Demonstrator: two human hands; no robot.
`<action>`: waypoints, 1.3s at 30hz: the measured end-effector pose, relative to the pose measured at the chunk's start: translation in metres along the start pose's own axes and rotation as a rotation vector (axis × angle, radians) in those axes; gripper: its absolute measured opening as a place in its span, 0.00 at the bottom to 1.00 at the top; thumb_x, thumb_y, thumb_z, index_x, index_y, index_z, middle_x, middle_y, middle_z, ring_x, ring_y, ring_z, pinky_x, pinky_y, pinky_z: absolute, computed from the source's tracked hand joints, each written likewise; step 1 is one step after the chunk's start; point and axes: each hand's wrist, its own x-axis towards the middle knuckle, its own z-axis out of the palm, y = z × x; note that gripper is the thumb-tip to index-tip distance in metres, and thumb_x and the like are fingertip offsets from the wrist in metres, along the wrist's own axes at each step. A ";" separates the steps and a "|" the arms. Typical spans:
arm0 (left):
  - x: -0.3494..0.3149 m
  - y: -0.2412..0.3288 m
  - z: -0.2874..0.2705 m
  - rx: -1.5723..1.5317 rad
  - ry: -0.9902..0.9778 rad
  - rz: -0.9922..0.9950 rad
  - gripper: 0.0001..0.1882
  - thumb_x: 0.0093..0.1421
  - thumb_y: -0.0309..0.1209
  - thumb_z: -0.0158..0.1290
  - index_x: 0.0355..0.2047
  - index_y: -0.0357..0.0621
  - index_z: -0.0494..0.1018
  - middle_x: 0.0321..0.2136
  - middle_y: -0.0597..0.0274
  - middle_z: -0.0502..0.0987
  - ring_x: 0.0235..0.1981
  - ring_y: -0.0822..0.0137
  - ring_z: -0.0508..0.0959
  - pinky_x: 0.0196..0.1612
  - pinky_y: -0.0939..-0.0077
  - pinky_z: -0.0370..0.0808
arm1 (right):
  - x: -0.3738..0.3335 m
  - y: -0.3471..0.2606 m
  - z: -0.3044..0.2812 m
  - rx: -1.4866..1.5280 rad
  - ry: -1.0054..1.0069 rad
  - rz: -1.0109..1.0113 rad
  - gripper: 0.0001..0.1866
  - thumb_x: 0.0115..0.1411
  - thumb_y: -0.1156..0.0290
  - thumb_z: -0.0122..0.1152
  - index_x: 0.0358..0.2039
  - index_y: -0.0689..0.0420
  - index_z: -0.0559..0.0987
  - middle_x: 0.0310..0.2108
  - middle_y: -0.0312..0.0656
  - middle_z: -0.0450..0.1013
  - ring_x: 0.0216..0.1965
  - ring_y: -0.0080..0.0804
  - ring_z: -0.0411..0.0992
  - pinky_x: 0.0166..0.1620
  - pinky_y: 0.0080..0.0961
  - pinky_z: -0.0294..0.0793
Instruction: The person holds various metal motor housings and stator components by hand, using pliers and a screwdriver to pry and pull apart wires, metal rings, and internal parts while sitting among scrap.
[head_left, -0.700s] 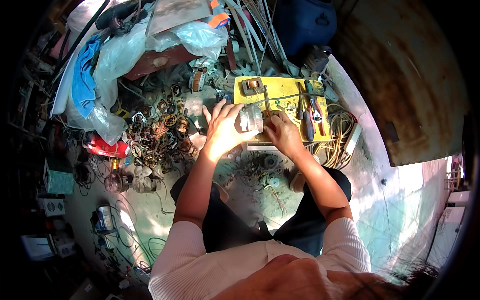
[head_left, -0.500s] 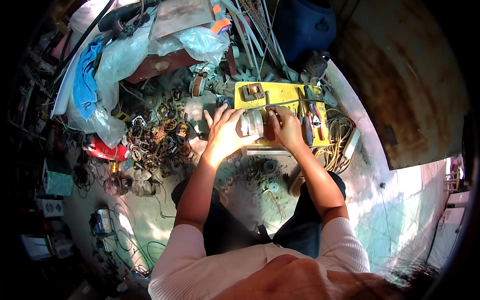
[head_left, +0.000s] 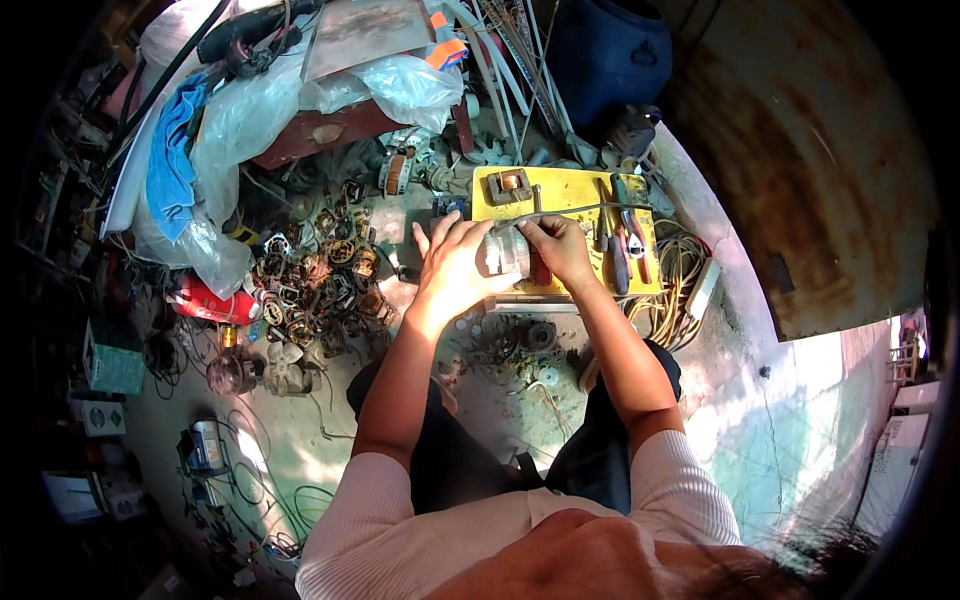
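Observation:
My left hand [head_left: 456,262] wraps round a grey, ribbed cylindrical part [head_left: 508,250], thumb below and fingers over its far left side. The part is held on its side over the near edge of a yellow board [head_left: 580,184]. Close against the part's upper right rim, my right hand [head_left: 562,248] has thumb and finger pinched together. What sits in that pinch is too small to make out. A dark cable [head_left: 590,208] runs across the board past these fingertips. Under the right hand, a dark red handle [head_left: 540,272] partly shows.
On the board lie a small transformer [head_left: 508,185], a screwdriver [head_left: 618,262] and red-handled pliers [head_left: 637,245]. Coiled yellow cable [head_left: 670,272] rests to the right. Many motor coils [head_left: 320,255] are heaped at left. A blue barrel [head_left: 610,65] and a rusty metal sheet [head_left: 810,180] stand behind.
My right hand has shifted left and slightly up, bringing its fingertips to the cylindrical part's rim. My left hand keeps its hold on the part.

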 end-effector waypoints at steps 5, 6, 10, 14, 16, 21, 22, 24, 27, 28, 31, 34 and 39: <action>0.000 0.000 -0.001 -0.022 -0.015 -0.013 0.45 0.41 0.54 0.67 0.57 0.44 0.70 0.55 0.55 0.72 0.66 0.53 0.59 0.67 0.34 0.38 | 0.001 -0.005 -0.003 0.330 -0.120 0.163 0.11 0.59 0.68 0.66 0.35 0.63 0.84 0.27 0.35 0.79 0.27 0.18 0.73 0.32 0.17 0.70; 0.000 -0.001 0.000 -0.036 -0.014 -0.015 0.45 0.41 0.55 0.67 0.57 0.44 0.70 0.55 0.56 0.72 0.66 0.53 0.59 0.67 0.34 0.36 | 0.001 -0.006 -0.004 0.358 -0.119 0.187 0.10 0.59 0.68 0.64 0.35 0.63 0.84 0.28 0.35 0.79 0.27 0.18 0.73 0.32 0.18 0.70; -0.001 -0.002 0.000 -0.057 -0.021 -0.033 0.45 0.41 0.54 0.67 0.57 0.44 0.70 0.56 0.56 0.72 0.66 0.53 0.59 0.66 0.33 0.35 | -0.003 -0.019 -0.005 0.504 -0.055 0.298 0.09 0.62 0.70 0.57 0.35 0.61 0.82 0.29 0.35 0.78 0.27 0.19 0.72 0.32 0.17 0.70; 0.002 -0.003 0.001 -0.067 -0.020 -0.022 0.43 0.44 0.56 0.65 0.56 0.44 0.71 0.56 0.55 0.72 0.65 0.52 0.60 0.67 0.37 0.38 | 0.007 0.004 -0.017 0.725 -0.077 0.404 0.11 0.63 0.69 0.51 0.32 0.61 0.79 0.30 0.35 0.76 0.25 0.20 0.70 0.30 0.17 0.69; 0.001 -0.004 -0.002 -0.079 0.010 -0.018 0.38 0.50 0.56 0.62 0.54 0.43 0.73 0.53 0.53 0.73 0.63 0.50 0.63 0.67 0.43 0.48 | 0.005 0.001 -0.016 0.656 -0.134 0.365 0.10 0.63 0.69 0.53 0.31 0.61 0.78 0.29 0.34 0.76 0.25 0.19 0.69 0.30 0.17 0.68; 0.015 -0.017 0.004 -0.336 0.044 -0.058 0.22 0.64 0.46 0.52 0.45 0.38 0.77 0.42 0.51 0.79 0.47 0.52 0.76 0.52 0.66 0.70 | -0.024 -0.014 0.006 0.174 0.017 -0.011 0.15 0.63 0.65 0.57 0.41 0.64 0.81 0.31 0.36 0.78 0.32 0.18 0.72 0.39 0.17 0.71; 0.017 -0.012 0.001 -0.352 0.022 -0.102 0.20 0.66 0.43 0.51 0.43 0.37 0.77 0.39 0.51 0.79 0.44 0.52 0.78 0.48 0.69 0.73 | -0.027 -0.014 0.005 0.128 0.023 -0.013 0.15 0.63 0.65 0.57 0.41 0.63 0.81 0.32 0.37 0.79 0.33 0.19 0.72 0.40 0.18 0.71; 0.015 -0.013 0.019 -0.468 0.167 -0.122 0.17 0.64 0.40 0.54 0.41 0.37 0.78 0.35 0.53 0.81 0.38 0.60 0.80 0.44 0.72 0.74 | -0.032 -0.017 0.005 0.036 0.034 -0.017 0.15 0.62 0.65 0.58 0.42 0.63 0.81 0.33 0.39 0.79 0.34 0.20 0.73 0.41 0.20 0.72; 0.016 -0.010 0.022 -0.642 0.158 -0.272 0.14 0.64 0.38 0.55 0.40 0.38 0.78 0.32 0.56 0.81 0.36 0.68 0.79 0.42 0.75 0.73 | -0.037 -0.027 0.007 -0.167 0.100 -0.209 0.16 0.61 0.63 0.59 0.43 0.61 0.82 0.37 0.48 0.78 0.37 0.37 0.76 0.45 0.27 0.73; 0.017 -0.009 0.022 -0.667 0.134 -0.332 0.14 0.63 0.37 0.56 0.40 0.38 0.79 0.31 0.57 0.81 0.35 0.70 0.79 0.41 0.76 0.73 | -0.038 -0.028 0.007 -0.237 0.107 -0.245 0.16 0.61 0.63 0.59 0.43 0.61 0.82 0.38 0.49 0.78 0.38 0.40 0.76 0.46 0.28 0.73; 0.018 -0.012 0.026 -0.714 0.133 -0.404 0.13 0.63 0.36 0.56 0.39 0.38 0.79 0.29 0.60 0.81 0.33 0.74 0.78 0.40 0.78 0.73 | -0.041 -0.029 0.010 -0.266 0.104 -0.263 0.17 0.59 0.62 0.62 0.43 0.61 0.79 0.26 0.42 0.71 0.27 0.31 0.68 0.34 0.26 0.69; 0.020 -0.013 0.028 -0.704 0.128 -0.428 0.13 0.63 0.36 0.55 0.39 0.38 0.78 0.29 0.59 0.82 0.33 0.74 0.78 0.40 0.78 0.73 | -0.040 -0.024 0.012 -0.247 0.104 -0.286 0.18 0.59 0.61 0.64 0.44 0.61 0.78 0.17 0.33 0.64 0.20 0.22 0.60 0.25 0.22 0.62; 0.020 -0.018 0.031 -0.619 0.191 -0.418 0.14 0.64 0.35 0.50 0.40 0.37 0.77 0.33 0.54 0.81 0.36 0.66 0.79 0.42 0.73 0.73 | -0.040 -0.021 0.012 -0.214 0.087 -0.242 0.19 0.59 0.60 0.65 0.44 0.61 0.78 0.18 0.32 0.64 0.21 0.20 0.61 0.26 0.21 0.63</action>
